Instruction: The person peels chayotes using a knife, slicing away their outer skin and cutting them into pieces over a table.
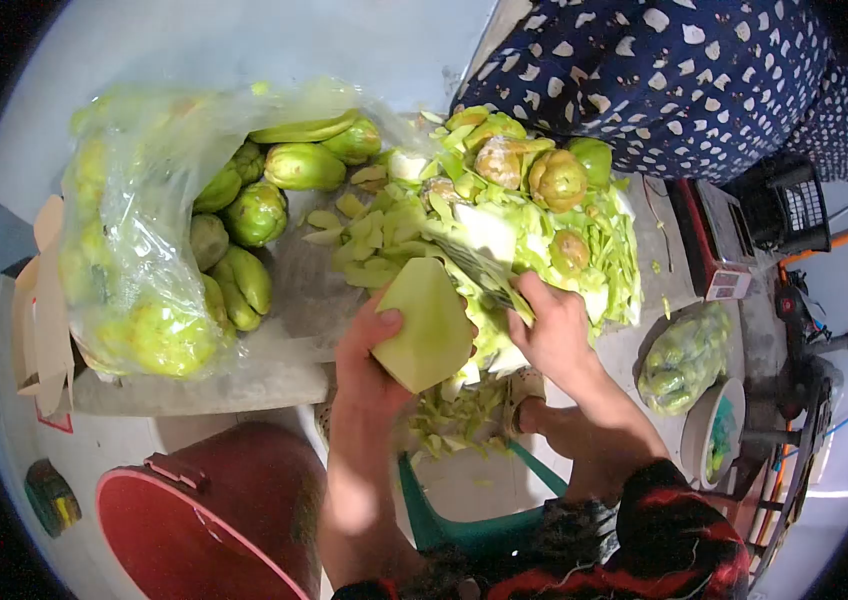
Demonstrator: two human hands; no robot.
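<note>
My left hand (369, 345) is wrapped round a large peeled chayote (426, 322), pale green with flat cut faces. Closed round a knife (476, 268) is my right hand (551, 325); the grey blade points up and left, just beyond the chayote, and most of the handle is hidden by my fingers. Below both hands and further off spreads a heap of green peelings (604, 260) on the low table. Several whole chayotes lie on that heap, among them a brownish, wrinkled one (557, 180).
A clear plastic bag (134, 230) of whole chayotes lies open at the left. A red bucket (214, 510) stands on the floor at lower left. At right are a scale (714, 235), a filled bag (686, 358) and a white basin (712, 430). Another person's dotted clothing (664, 80) fills the top right.
</note>
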